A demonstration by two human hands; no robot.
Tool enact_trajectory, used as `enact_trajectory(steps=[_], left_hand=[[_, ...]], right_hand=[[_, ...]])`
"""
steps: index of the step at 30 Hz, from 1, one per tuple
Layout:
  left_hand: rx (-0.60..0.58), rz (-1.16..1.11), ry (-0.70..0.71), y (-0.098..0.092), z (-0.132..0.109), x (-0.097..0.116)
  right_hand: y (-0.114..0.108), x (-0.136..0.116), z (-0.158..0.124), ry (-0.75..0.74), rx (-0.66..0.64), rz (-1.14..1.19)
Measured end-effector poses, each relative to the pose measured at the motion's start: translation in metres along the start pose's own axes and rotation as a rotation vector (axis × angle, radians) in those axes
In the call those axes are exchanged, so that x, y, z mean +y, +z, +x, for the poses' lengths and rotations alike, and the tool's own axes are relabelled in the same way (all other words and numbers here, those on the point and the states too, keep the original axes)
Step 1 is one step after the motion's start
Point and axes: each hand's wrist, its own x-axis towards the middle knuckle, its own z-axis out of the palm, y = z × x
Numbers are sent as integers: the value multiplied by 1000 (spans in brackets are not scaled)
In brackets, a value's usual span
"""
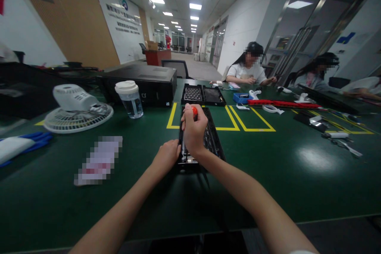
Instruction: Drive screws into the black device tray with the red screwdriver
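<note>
A black perforated metal case (212, 141) lies on the green table (268, 174) in front of me. My right hand (193, 131) is closed round a screwdriver with an orange handle (194, 112), held upright over the case. My left hand (167, 156) grips the case's near left edge, its fingers curled against the metal. The screwdriver's tip is hidden behind my hands.
A small white fan (76, 111) and a lidded clear cup (130, 98) stand at the left, with a black computer box (143, 81) behind. A black parts tray (202, 95) sits beyond the yellow tape lines. Other people sit at the far right with tools and a blue bin (241, 97).
</note>
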Motion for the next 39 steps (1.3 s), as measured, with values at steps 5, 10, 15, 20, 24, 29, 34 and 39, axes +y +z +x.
enact_trajectory(steps=[5,10,15,20,24,29,34,39], left_hand=[[1,-24,0,2,2,-1],[7,-33,8,5,4,-3],[10,-31,5,4,4,-3],[17,-21,20,3,2,-3],[30,-23,26,4,2,-4],[40,-39,45,4,2,-4],[32,-60,33,3,2,-4],[31,-75,23,4,3,-4]], right_hand=[[-4,2,5,32,69,59],[-9,1,6,88,40,168],[-16,-7,4,137,-78,288],[-28,-6,12,217,-374,429],[-41,4,31,309,-646,535],[-48,16,56,327,-944,633],[-37,23,68,393,-1096,716],[-24,35,73,490,-1142,635]])
